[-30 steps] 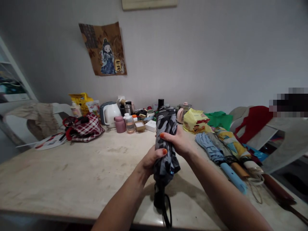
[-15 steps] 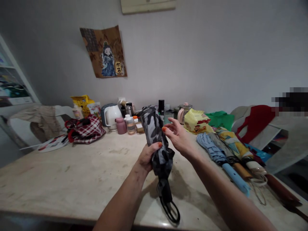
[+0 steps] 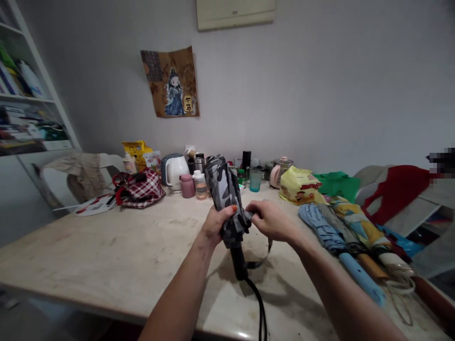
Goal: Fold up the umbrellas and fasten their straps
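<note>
A folded umbrella (image 3: 223, 182) in grey and black camouflage stands tilted above the table, its black handle (image 3: 238, 264) pointing down toward me. My left hand (image 3: 215, 224) is wrapped round the lower canopy from the left, thumb on top. On the other side, my right hand (image 3: 268, 219) is closed, its fingertips pinching a fold of the canopy's fabric. A dark strap (image 3: 261, 261) curves in the air below that hand, beside the handle. From the handle's end hangs a black wrist cord (image 3: 259, 300).
Several folded umbrellas (image 3: 322, 227) lie on the table (image 3: 117, 258) at right. Along the wall stand a white kettle (image 3: 177, 171), a pink jar (image 3: 187, 186), a blue-green glass (image 3: 255, 181) and a yellow packet (image 3: 302, 184). A checked bag (image 3: 144, 189) sits at left. Chairs flank the table.
My right hand has come down from its open pose by the canopy and now pinches the fabric. The strap hangs out beside the handle. The view has shifted left.
</note>
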The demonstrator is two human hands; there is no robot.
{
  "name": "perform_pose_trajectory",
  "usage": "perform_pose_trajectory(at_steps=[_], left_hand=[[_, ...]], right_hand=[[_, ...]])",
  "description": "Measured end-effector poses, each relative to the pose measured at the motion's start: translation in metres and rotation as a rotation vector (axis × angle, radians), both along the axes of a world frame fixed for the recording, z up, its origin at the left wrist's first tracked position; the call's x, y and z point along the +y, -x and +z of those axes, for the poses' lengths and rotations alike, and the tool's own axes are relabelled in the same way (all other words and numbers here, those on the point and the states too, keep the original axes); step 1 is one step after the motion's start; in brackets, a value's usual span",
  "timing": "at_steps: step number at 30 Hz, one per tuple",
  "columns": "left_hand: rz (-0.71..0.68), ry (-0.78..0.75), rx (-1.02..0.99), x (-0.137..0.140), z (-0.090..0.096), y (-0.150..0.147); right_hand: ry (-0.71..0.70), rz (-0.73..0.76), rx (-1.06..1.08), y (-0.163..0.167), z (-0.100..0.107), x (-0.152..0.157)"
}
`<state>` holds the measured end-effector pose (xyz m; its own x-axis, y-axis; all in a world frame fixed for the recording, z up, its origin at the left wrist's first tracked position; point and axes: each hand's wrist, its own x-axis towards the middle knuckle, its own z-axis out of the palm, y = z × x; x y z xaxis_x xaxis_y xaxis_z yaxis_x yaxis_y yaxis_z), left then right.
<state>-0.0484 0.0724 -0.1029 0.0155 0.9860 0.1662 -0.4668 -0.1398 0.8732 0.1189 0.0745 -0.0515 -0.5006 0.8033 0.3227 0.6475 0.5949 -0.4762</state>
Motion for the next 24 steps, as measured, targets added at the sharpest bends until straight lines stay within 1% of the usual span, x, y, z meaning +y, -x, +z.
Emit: perform_pose_trajectory(at_steps=[2, 4, 6, 8, 9, 13, 15, 17, 19, 22, 23, 24], left_hand=[[-0.028, -0.013, 0.027, -0.002, -0.001, 0.001], [-0.081, -0.019, 0.034, -0.003, -0.001, 0.002], [-0.138, -0.028, 0.032, -0.004, -0.001, 0.003], [-0.156, -0.037, 0.034, -0.004, -0.002, 0.004], [-0.144, -0.040, 0.033, -0.003, -0.002, 0.003], [-0.037, -0.042, 0.002, 0.000, -0.003, -0.004], [0.006, -0.060, 0.010, 0.000, -0.004, -0.008], [-0.007, -0.079, 0.016, -0.002, -0.004, -0.010], [-0.112, -0.085, -0.009, -0.006, -0.003, -0.010], [-0.313, -0.075, -0.072, -0.012, -0.003, -0.009], [-0.348, -0.071, -0.093, -0.013, -0.003, -0.008], [-0.366, -0.057, -0.113, -0.013, -0.003, -0.008]], right_hand=[[0.086, 0.062, 0.024, -0.007, 0.005, 0.004], [0.154, 0.119, 0.098, -0.013, 0.010, 0.004], [0.166, 0.150, 0.185, -0.016, 0.014, 0.001], [0.129, 0.159, 0.214, -0.016, 0.015, -0.006], [0.094, 0.155, 0.198, -0.014, 0.015, -0.011], [-0.070, 0.106, 0.146, 0.000, 0.008, -0.030], [-0.092, 0.124, 0.179, 0.006, 0.004, -0.037], [-0.076, 0.152, 0.258, 0.010, 0.002, -0.039], [0.011, 0.164, 0.428, 0.012, 0.003, -0.037], [0.281, 0.149, 0.731, 0.011, 0.007, -0.034], [0.342, 0.153, 0.790, 0.010, 0.009, -0.034], [0.364, 0.171, 0.814, 0.009, 0.011, -0.036]])
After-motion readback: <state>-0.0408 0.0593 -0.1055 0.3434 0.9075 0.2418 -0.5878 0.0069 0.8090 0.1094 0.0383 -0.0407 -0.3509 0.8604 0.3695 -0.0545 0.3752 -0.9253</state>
